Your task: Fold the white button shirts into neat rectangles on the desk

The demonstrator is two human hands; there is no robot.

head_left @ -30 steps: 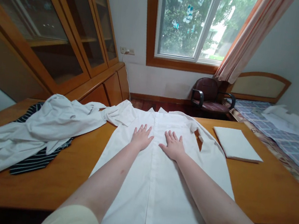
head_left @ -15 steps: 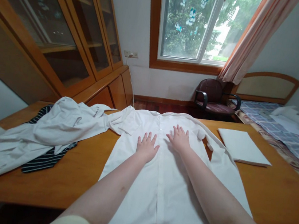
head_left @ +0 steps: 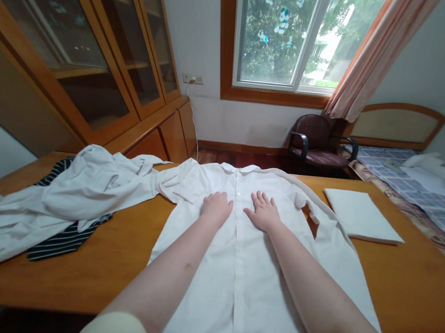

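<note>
White shirt [head_left: 242, 267] under flat open hands [head_left: 264, 213]

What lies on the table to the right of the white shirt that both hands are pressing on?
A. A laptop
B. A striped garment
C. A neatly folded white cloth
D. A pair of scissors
C: a flat folded white cloth lies on the table right of the white shirt, on which the left hand and right hand rest.

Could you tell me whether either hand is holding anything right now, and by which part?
Nothing is held. Both the left hand and right hand rest on the chest of the shirt, beside its button placket.
</note>
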